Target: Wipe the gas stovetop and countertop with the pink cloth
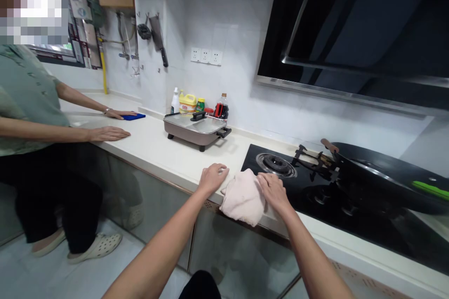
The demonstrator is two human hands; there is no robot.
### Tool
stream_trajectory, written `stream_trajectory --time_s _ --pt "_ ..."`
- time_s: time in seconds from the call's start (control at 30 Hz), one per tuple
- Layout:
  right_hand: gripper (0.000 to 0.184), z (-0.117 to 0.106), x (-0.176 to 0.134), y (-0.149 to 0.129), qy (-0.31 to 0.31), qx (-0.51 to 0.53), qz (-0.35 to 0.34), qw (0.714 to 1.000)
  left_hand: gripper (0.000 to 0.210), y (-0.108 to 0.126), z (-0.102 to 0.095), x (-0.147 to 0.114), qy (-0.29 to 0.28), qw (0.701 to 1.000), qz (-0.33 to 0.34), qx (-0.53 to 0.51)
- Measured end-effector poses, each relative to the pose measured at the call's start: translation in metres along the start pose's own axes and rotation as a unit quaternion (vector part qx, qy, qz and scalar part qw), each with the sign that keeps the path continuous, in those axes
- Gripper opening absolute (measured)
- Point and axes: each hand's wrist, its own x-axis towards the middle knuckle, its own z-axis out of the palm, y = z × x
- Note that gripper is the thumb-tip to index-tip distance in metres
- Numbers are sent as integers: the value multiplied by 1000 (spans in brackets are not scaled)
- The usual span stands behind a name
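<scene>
A crumpled pale pink cloth lies on the counter's front edge at the cooktop's left corner, part of it hanging over. My left hand rests on the pale counter just left of the cloth, empty, fingers loosely bent and apart. On the cloth's right side, my right hand lies over the corner of the black gas cooktop. Its fingers are stretched out against the cloth's edge, not wrapped round it. The near left burner is beyond that hand, without its pan support.
An electric pan with a glass lid stands behind my left hand, bottles behind it. A black wok sits on the cooktop's right. Beside the counter at left, another person's hand is on a blue cloth. The range hood overhangs.
</scene>
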Motion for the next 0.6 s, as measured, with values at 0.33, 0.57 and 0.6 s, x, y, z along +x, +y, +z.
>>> stream_trajectory --time_s 0.33,0.57,0.6 --pt "57 -30 -39 130 16 -121 79 989 67 84 17 -37 -180 967 175 39" --pt "77 -8 -45 169 29 -43 79 996 65 148 90 -86 -186 937 276 107" --pt "79 -10 -43 171 34 -6 84 996 61 158 100 -89 -180 929 305 105"
